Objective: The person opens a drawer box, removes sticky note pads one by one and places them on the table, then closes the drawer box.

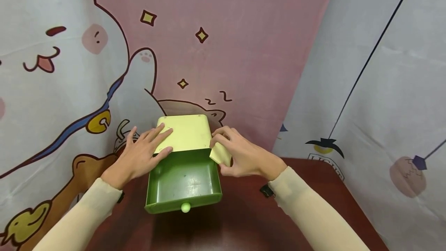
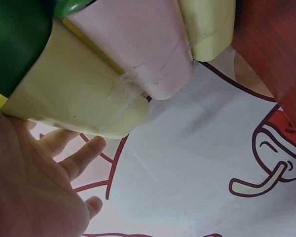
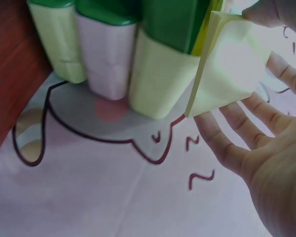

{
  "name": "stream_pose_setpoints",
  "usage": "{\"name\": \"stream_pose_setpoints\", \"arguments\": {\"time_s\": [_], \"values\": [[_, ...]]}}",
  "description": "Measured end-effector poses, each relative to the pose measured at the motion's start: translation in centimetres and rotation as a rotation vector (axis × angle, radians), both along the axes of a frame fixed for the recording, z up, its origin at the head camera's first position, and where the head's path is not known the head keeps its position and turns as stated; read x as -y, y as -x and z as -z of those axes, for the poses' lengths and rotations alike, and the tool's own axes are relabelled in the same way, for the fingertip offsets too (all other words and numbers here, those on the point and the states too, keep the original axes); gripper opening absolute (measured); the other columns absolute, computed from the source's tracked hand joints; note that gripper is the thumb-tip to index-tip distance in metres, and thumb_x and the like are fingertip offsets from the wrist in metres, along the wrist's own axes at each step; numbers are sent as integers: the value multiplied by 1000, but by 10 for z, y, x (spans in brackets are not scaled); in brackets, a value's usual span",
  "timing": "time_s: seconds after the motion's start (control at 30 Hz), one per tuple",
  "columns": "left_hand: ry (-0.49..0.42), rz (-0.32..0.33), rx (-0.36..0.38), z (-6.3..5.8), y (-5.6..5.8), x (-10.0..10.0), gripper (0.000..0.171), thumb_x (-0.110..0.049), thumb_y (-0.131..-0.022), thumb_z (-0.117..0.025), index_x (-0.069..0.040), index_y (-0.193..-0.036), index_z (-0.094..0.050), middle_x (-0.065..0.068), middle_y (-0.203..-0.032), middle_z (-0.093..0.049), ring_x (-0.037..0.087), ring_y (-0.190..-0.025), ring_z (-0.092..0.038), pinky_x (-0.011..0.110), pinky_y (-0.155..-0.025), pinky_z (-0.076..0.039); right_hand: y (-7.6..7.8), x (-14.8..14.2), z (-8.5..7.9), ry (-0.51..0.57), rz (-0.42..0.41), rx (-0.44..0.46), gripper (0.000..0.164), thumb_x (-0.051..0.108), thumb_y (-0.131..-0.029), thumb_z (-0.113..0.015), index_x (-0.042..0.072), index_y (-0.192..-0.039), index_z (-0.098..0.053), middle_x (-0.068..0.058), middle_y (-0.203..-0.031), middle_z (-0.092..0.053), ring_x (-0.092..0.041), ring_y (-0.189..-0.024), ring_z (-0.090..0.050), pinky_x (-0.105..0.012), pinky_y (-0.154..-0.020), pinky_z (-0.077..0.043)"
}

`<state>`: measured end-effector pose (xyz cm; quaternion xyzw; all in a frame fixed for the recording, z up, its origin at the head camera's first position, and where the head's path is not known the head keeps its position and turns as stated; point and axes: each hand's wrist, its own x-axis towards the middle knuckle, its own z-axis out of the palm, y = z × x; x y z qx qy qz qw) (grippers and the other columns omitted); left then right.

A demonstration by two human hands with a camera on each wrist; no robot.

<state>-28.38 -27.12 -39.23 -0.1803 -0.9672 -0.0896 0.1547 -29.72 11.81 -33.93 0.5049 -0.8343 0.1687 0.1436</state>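
Observation:
A small drawer unit (image 1: 189, 129) with a cream top stands on the table, its top green drawer (image 1: 184, 181) pulled out toward me. A round light-green knob (image 1: 186, 207) is on the drawer front; bare floor shows in the part of the drawer I see. My left hand (image 1: 139, 156) rests spread on the unit's top at its left edge, thumb near the drawer opening. My right hand (image 1: 245, 154) pinches a pad of pale yellow sticky notes (image 3: 232, 64) between thumb and fingers, beside the unit's right side and above the drawer's right rim.
Below the top section, the unit has a pink section (image 2: 143, 44) and another cream section (image 2: 207, 24), with clear tape along the side. The dark red table (image 1: 296, 212) lies under it. Close behind hangs a printed cartoon cloth (image 1: 244, 49).

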Motion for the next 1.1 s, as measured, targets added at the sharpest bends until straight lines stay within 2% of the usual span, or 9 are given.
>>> {"name": "stream_pose_setpoints", "arguments": {"time_s": [0.07, 0.3, 0.57, 0.67, 0.83, 1.1], "values": [[0, 1, -4, 1, 0, 0, 74, -69, -120, -45, -37, -186, -33, 9, -195, -29, 49, -170, -45, 88, -138, -3, 3, -7, 4, 2, 21, 11, 55, 19, -85, -81, 17, -137, -66, -13, -156, -59, -32, -138, -60, -41, -102, -60], [2, 1, -4, 2, 0, 0, 74, -68, -121, -45, -38, -186, -32, 9, -196, -28, 50, -170, -46, 88, -138, -4, 13, -35, 20, 17, 87, 29, 53, 20, -85, -82, 18, -136, -66, -13, -157, -59, -33, -143, -60, -46, -108, -60], [2, 0, -5, 0, 0, 0, 72, -67, -121, -45, -37, -186, -32, 10, -195, -29, 50, -169, -46, 88, -138, -5, 27, -66, 38, 33, 147, 37, 56, 21, -83, -84, 15, -137, -69, -14, -153, -60, -35, -137, -60, -50, -107, -58], [2, 0, -3, -1, 0, 0, 73, -67, -121, -45, -38, -186, -32, 9, -195, -29, 50, -169, -46, 89, -138, -5, 30, -76, 43, 34, 172, 55, 58, 20, -83, -86, 14, -138, -69, -13, -153, -60, -34, -134, -60, -48, -102, -57], [-4, -2, 0, -1, 0, 0, 73, -68, -121, -45, -39, -186, -32, 8, -196, -28, 49, -171, -45, 89, -137, -5, 35, -89, 52, 27, 224, 83, 58, 19, -83, -87, 19, -138, -67, -10, -150, -60, -30, -128, -58, -41, -94, -55], [1, -5, 1, -1, 0, 0, 73, -69, -121, -45, -39, -186, -32, 8, -196, -28, 49, -173, -40, 89, -138, -5, 45, -111, 70, -6, 283, 110, 57, 18, -86, -89, 17, -139, -68, -16, -150, -61, -34, -123, -59, -39, -87, -55]]}}
